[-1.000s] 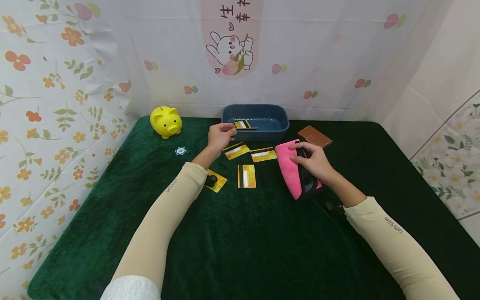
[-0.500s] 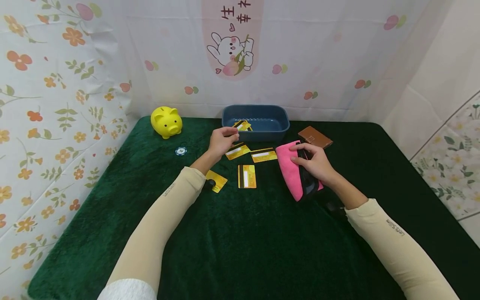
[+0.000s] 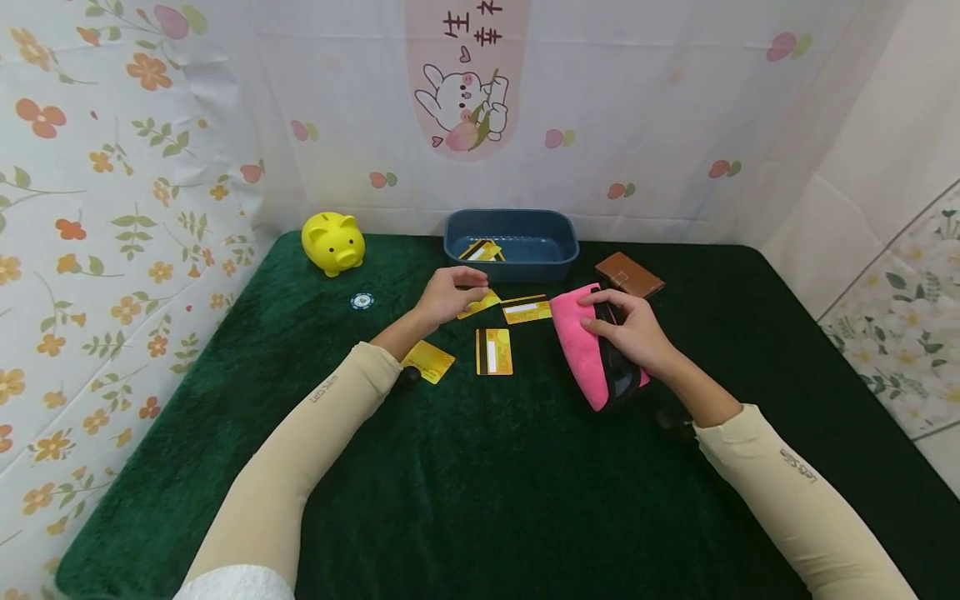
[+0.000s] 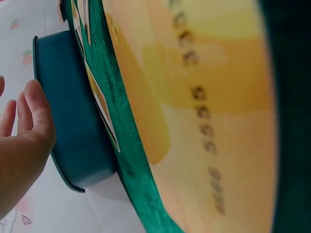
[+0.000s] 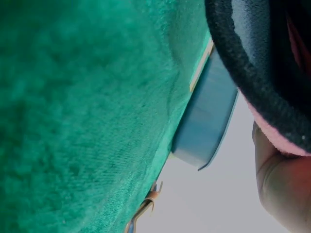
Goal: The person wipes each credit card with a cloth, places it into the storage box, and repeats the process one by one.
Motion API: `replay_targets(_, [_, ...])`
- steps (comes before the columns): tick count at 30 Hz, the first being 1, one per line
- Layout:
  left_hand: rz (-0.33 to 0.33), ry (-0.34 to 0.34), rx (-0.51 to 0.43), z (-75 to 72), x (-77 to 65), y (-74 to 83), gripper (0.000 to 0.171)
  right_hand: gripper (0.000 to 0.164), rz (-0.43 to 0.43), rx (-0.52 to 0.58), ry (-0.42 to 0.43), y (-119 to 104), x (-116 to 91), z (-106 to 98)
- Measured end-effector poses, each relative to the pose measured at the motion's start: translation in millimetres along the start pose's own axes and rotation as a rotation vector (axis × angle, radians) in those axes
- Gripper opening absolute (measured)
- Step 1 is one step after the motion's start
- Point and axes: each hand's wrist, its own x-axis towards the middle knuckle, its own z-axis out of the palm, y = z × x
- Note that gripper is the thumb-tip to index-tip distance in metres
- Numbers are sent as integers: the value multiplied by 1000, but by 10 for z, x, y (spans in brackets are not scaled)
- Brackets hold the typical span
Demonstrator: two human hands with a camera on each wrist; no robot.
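Observation:
My left hand (image 3: 450, 298) hovers over a gold card (image 3: 480, 307) just in front of the blue bin (image 3: 540, 273); nothing shows between its loosely bent fingers. Gold cards (image 3: 483, 250) lie inside that bin. My right hand (image 3: 633, 329) pinches the upper edge of a pink pouch (image 3: 577, 350) with a black-trimmed opening, tilted above the table. More bank-type cards lie flat: a card (image 3: 527, 310) left of the pouch, a card (image 3: 495, 352) in the middle, and a card (image 3: 430, 362) beside the left wrist. That last card fills much of the left wrist view.
A yellow piggy bank (image 3: 333, 245) stands at the back left, with a poker chip (image 3: 362, 302) in front of it. A brown wallet (image 3: 628, 275) lies at the back right. Dark green cloth (image 3: 480, 483) covers the table; a printed curtain (image 3: 615, 108) hangs behind.
A gold card left my left hand and now lies in the bin with another. That hand has drawn back and down toward the cards. My right hand keeps holding the pouch, lowered slightly.

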Motion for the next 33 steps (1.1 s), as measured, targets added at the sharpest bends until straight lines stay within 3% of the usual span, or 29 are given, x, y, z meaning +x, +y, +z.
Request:
replay_targets(7, [72,-134,91,40,-157,24,34,32,10,8,-15,-3,-57,26])
replay_targets(13, [116,-190,201,58,-231,11,35,30,-3,10,-23,-41,-101,51])
replay_targets(24, [77,-323,228,32,-235,-43,42,31,11,8,-37,-47,-121,53])
replay_targets(33, [63,-364,315,20,-217,-43,44,31,12,7,-48,-48,-122,62])
